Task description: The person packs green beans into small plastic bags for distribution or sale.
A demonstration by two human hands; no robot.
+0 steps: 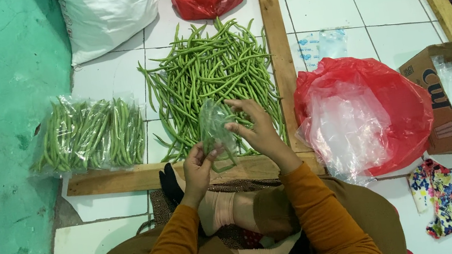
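Both hands are up on one small clear plastic bag (214, 127), held just above the near edge of the loose bean pile (211, 82). The left hand (198, 169) pinches the bag's lower edge from about 7 o'clock, fingers closed on the film. The right hand (254, 129) comes in from 4 o'clock with fingertips on the bag's right side and top edge, looks like it's working the mouth apart, though I can't really tell if the bag is open yet.

Key bit: the beans lie straight ahead at 12 o'clock from the hands, and most of them run long-axis away from the person, roughly 6 to 12, with some fanned out. The bag stands about the same way, so they line up. The right hand is nearer the heap, practically over it.

Already filled bags of beans (91, 134) sit off at 9 o'clock by the green wall. A wooden plank (127, 179) runs across just under the hands, and a red plastic bag (376, 109) sits at 3 o'clock.
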